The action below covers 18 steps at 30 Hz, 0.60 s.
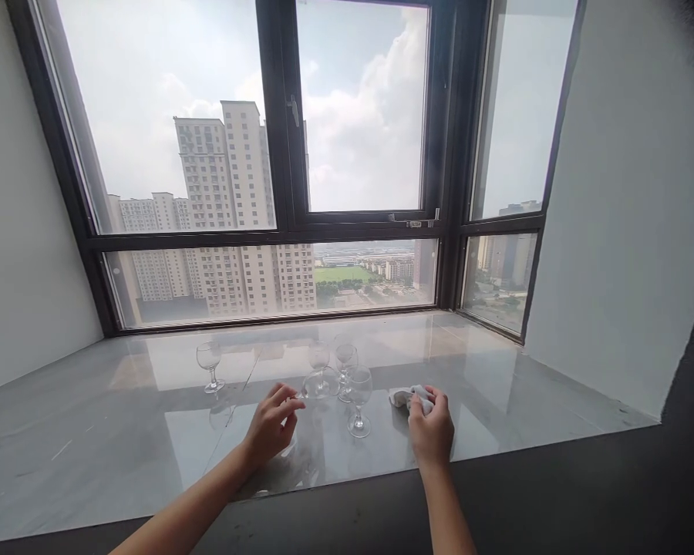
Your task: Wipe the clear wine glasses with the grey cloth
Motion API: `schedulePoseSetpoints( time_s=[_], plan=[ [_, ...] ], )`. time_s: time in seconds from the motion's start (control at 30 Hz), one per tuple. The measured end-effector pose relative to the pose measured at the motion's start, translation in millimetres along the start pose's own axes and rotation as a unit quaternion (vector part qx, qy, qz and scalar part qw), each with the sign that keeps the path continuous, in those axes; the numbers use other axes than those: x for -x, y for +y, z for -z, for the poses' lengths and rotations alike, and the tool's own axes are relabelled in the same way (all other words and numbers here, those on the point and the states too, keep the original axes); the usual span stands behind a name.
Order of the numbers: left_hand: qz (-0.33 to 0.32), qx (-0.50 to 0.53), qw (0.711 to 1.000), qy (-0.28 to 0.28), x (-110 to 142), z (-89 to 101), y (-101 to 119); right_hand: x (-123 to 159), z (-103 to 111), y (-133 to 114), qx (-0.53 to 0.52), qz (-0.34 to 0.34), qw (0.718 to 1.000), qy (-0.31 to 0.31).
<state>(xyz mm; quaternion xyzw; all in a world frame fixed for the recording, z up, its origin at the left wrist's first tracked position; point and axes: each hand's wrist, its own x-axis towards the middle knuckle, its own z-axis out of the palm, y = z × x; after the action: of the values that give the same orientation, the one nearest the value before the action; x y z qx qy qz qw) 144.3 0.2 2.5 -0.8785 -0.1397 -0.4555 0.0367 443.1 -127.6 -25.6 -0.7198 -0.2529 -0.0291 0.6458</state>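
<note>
My left hand (273, 422) is closed with its fingertips pinching a clear wine glass (322, 391) by the stem end. That glass is tipped on its side, its bowl pointing right, and it overlaps the upright glasses behind it. My right hand (432, 428) grips a crumpled pale cloth (419, 397) just above the sill, to the right of the glasses. Between my hands a stemmed glass (358, 393) stands upright. Close behind it are two more upright glasses, one at the right (347, 356) and one at the left (318, 356).
A separate wine glass (209, 358) stands upright farther left. Everything rests on a glossy grey marble windowsill (121, 447) with a front edge near my wrists. A dark-framed window (358, 223) rises behind, with white walls (613, 231) on both sides.
</note>
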Motion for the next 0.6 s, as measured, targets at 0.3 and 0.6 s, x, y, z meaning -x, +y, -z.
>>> schedulePoseSetpoints(
  time_s=[0.3, 0.6],
  plan=[
    [0.047, 0.068, 0.997, -0.009, 10.7, -11.2, -0.7, 4.9, 16.5, -31.2, -0.094, -0.052, 0.993, 0.053],
    [0.067, 0.008, 0.997, -0.028, 11.1, -8.3, 0.9, 28.6, 35.8, -101.1, -0.27, -0.011, 0.963, 0.005]
  ],
)
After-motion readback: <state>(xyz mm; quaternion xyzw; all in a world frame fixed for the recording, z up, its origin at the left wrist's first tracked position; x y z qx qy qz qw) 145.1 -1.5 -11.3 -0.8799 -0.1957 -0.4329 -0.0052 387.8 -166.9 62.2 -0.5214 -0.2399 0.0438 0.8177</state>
